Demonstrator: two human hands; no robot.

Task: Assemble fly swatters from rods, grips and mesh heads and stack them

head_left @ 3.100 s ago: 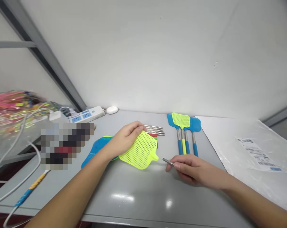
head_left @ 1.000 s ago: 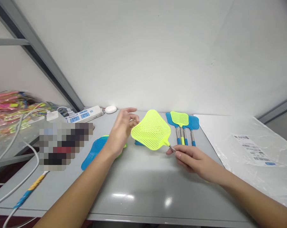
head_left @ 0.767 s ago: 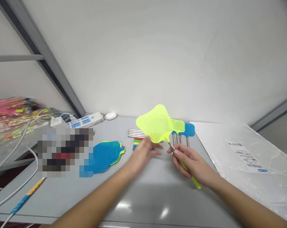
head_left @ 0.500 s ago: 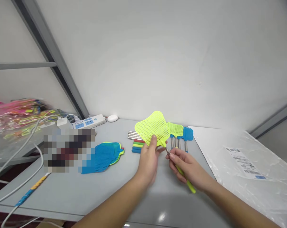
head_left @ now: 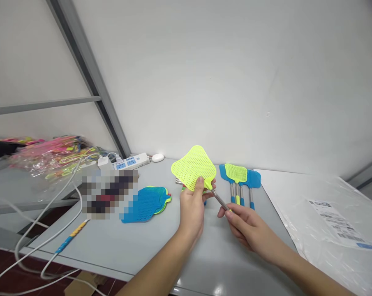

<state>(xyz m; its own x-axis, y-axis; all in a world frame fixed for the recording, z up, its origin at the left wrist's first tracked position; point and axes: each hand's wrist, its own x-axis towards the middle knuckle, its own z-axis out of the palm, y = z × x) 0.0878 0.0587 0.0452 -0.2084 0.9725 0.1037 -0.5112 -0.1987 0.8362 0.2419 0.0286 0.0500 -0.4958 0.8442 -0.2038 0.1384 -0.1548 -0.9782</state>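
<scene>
My left hand (head_left: 192,207) pinches the lower edge of a yellow-green mesh swatter head (head_left: 193,166), held upright above the grey table (head_left: 149,246). My right hand (head_left: 246,226) is closed round the handle, with its thin metal rod (head_left: 219,200) running up to the head's neck. Beyond the hands lie three finished swatters (head_left: 239,181) with blue and yellow heads, side by side. A stack of loose blue and green swatter heads (head_left: 147,201) lies to the left.
A bundle of metal rods with coloured grips (head_left: 181,183) lies partly hidden behind the held head. A white power strip (head_left: 128,161) and white cables (head_left: 50,230) sit at the left. A clear plastic bag with a label (head_left: 333,213) covers the right side. Bagged colourful items (head_left: 50,152) are far left.
The head went from lying flat under my left hand to being held upright on the rod. My left hand let go, then pinched its lower edge; the rod now shows longer between head and right hand.
</scene>
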